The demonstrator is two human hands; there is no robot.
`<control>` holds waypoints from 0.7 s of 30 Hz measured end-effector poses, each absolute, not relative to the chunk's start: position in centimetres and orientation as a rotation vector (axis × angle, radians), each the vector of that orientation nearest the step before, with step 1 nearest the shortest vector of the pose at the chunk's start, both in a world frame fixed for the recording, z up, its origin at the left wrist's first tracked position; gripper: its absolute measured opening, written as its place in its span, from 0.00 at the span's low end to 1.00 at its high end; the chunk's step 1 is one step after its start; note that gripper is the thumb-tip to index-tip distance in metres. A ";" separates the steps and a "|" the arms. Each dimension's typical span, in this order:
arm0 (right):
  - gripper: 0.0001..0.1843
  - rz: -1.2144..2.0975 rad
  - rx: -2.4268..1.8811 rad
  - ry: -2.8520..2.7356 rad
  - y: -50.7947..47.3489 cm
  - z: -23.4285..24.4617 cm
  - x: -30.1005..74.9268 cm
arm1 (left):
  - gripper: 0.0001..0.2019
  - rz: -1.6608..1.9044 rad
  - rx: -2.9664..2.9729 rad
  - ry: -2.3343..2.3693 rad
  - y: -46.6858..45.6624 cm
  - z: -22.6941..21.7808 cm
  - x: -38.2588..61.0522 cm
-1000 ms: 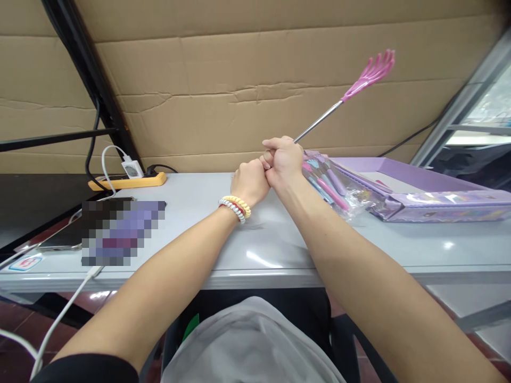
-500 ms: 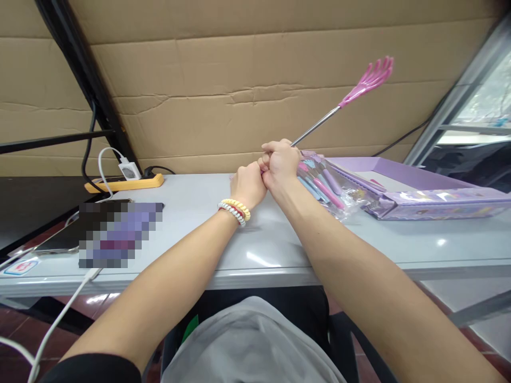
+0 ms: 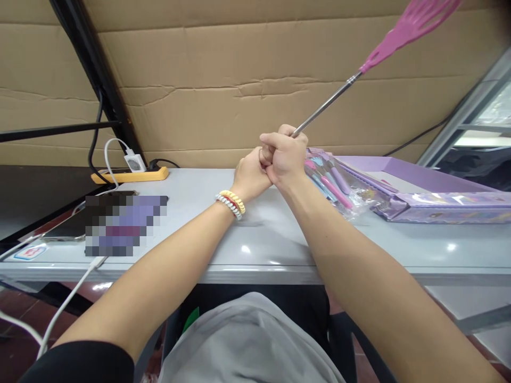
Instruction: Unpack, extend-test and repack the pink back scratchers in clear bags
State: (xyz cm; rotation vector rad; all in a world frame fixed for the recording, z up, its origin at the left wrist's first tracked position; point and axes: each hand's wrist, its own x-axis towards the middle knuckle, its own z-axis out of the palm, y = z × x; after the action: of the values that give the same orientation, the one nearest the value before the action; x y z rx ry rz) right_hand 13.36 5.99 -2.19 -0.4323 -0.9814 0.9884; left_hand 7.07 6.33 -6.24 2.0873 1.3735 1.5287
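I had the back scratcher [image 3: 377,54] in front of me, above the far side of the counter [image 3: 187,199], slanting up and to the right from my fists. Its pink, hand-shaped head was highest, cut off by the top of my view, with the cardboard [image 3: 223,64] behind it. My right hand [image 3: 288,151] was a closed grip with the fingers folded in, and the metal rod came out of its upper side. My left hand [image 3: 252,170] was closed too, pressed up against the right and in line with the rod. It had the lower end, though the handle was hidden among my fingers, so I could not tell how much of it lay inside. Yellow, red and pale bands [image 3: 231,205] circled my left wrist.

Just beyond my right wrist lay a clear bag [image 3: 361,199] of pink, blue and purple handles, and next to it, farther right, the open purple box [image 3: 459,210]. Well off to my left were a dark phone [image 3: 67,226] and, beside it, a bluish thing [image 3: 131,223] too blurred to make out. Behind those, a white plug [image 3: 136,161] sat in the yellow power strip [image 3: 155,175] at the counter's back edge.
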 end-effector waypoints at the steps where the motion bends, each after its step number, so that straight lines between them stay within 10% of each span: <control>1: 0.23 0.991 -0.436 -0.984 5.9 -2.0 13.4 | 0.07 1.533 2.124 1.406 6.5 -6.2 7.0; 21: 0.24 0.946 -0.466 -0.805 8.0 -2.0 14.9 | 0.05 1.292 2.334 1.800 6.3 -5.8 8.6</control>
State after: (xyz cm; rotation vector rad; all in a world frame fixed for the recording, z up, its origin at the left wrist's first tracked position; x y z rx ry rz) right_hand 14.93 8.04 -1.95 -0.4659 -0.8050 0.9463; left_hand 8.59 6.32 -5.85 2.3337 1.7999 1.2916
